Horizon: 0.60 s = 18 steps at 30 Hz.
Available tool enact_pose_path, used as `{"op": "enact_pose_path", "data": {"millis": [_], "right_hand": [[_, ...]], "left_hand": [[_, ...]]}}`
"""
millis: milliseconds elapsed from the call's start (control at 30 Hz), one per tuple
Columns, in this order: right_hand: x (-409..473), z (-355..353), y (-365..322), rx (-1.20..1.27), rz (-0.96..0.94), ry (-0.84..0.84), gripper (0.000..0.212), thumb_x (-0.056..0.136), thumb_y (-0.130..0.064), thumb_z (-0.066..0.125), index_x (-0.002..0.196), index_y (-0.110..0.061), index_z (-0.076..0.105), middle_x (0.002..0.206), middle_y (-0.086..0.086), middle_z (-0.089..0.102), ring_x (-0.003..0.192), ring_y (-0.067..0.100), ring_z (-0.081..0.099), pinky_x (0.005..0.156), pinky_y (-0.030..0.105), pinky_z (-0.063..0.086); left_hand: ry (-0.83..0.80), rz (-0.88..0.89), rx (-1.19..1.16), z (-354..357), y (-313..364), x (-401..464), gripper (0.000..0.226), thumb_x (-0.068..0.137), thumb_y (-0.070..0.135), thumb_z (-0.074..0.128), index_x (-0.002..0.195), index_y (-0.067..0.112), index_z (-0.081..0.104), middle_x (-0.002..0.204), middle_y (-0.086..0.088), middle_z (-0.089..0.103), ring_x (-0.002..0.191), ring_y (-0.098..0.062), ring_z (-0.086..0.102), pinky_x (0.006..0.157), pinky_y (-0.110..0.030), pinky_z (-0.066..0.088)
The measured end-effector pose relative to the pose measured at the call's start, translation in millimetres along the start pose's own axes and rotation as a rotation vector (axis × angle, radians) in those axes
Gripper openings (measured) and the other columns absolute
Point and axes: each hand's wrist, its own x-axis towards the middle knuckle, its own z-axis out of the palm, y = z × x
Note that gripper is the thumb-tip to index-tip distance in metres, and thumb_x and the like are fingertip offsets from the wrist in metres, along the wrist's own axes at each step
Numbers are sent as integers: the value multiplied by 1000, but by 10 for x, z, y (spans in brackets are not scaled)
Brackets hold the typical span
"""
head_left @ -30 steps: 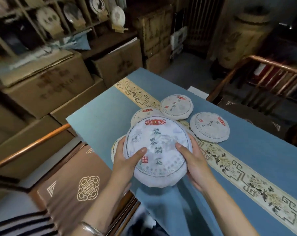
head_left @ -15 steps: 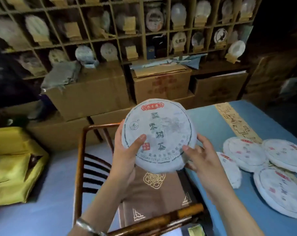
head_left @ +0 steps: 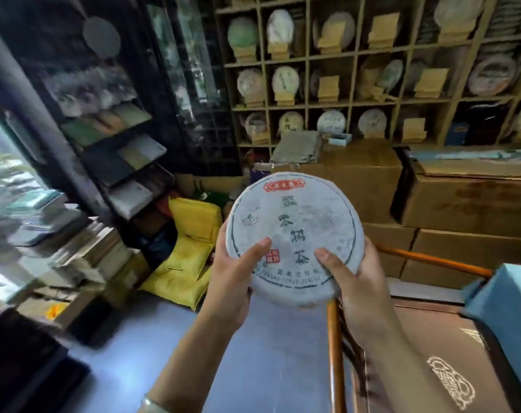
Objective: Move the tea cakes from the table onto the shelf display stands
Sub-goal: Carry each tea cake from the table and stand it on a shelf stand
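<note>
A round tea cake [head_left: 295,225] in white paper with dark characters and a red label is held up in front of me. My left hand [head_left: 233,281] grips its lower left edge, thumb on the face. My right hand [head_left: 357,290] grips its lower right edge, thumb on the face too. The wooden grid shelf [head_left: 354,55] fills the upper right, with wrapped tea cakes on small wooden stands [head_left: 280,52] in many cells. Some stands, such as one [head_left: 414,129] in the lower row, are bare. Only the table's blue corner [head_left: 503,296] shows, at the right edge.
Stacked cardboard boxes [head_left: 468,201] stand on the floor below the shelf, between it and me. A wooden chair [head_left: 333,347] with a brown cushion is at lower right. Yellow bags [head_left: 187,248] lie on the floor to the left, near a dark rack [head_left: 119,156] and piles of books.
I have turned left, away from the table, with the tea cake in both hands. The other tea cakes on the table have left the view; the shelf now looks closer.
</note>
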Motion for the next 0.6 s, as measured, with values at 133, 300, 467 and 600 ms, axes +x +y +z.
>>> {"op": "enact_pose_path", "data": {"millis": [133,300,467,600], "right_hand": [[167,658,84,38,-76,-46,57,73,-24,81,125,-21,58,115,-3,73,106,14,70,78,27,60],[519,1189,195,77,-133,-102,59,74,-19,79,128,-21,53,115,-7,72,106,11,69,76,21,58],[1024,1632,418,125,-195,-121,53,77,-21,80,122,-31,54,117,-7,71,112,14,67,85,29,58],[1499,1938,636,161,-235,-138,58,79,-19,79,128,-26,51,119,-7,70,113,14,67,84,24,57]], "left_hand": [[118,28,29,-506,351,70,75,76,22,78,141,34,43,129,-5,65,111,-27,67,78,-44,60],[242,-61,114,-1048,637,134,99,65,50,77,145,48,19,112,10,73,102,-13,71,68,-34,62],[209,-13,138,-1392,683,363,79,82,42,66,141,57,16,110,17,73,111,-13,67,74,-34,61],[132,35,6,-1426,654,963,65,89,22,64,135,54,31,122,3,69,117,-26,64,78,-46,59]]}}
